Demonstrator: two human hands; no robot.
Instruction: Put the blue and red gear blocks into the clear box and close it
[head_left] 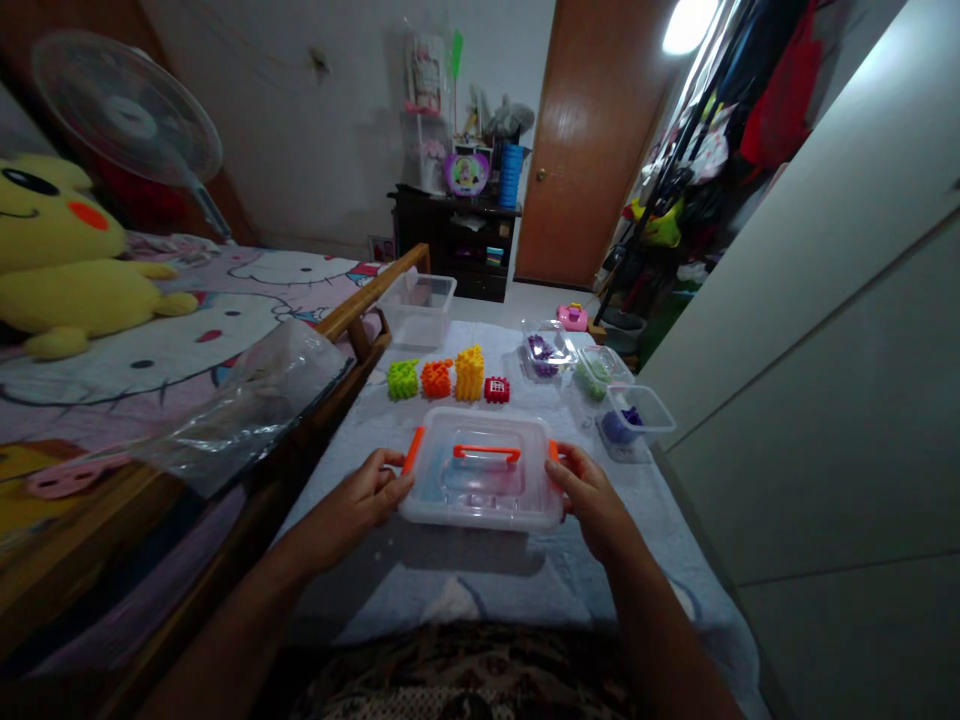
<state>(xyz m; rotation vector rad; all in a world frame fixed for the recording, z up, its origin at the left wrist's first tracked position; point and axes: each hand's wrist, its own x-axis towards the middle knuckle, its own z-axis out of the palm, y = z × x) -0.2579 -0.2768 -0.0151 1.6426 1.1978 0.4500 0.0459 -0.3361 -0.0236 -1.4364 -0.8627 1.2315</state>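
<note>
A clear plastic storage box [480,500] with a lid, an orange handle and orange side latches is in front of me. My left hand [379,485] grips its left end by the latch, thumb toward the front. At the opposite end, my right hand [585,485] has its thumb on the right latch and its fingers round the side. Bluish and pinkish contents show faintly through the lid. Just behind the box stand green blocks [403,379], orange blocks [436,378], a taller yellow block stack [469,374] and a red block piece [496,389].
Clear tubs hold dark purple pieces [541,355], green pieces [592,378] and violet pieces [621,424] at the right. An open clear bin [420,310] stands at the back left. A wooden bed rail [352,305] borders the left side; a pale cabinet [810,400] borders the right.
</note>
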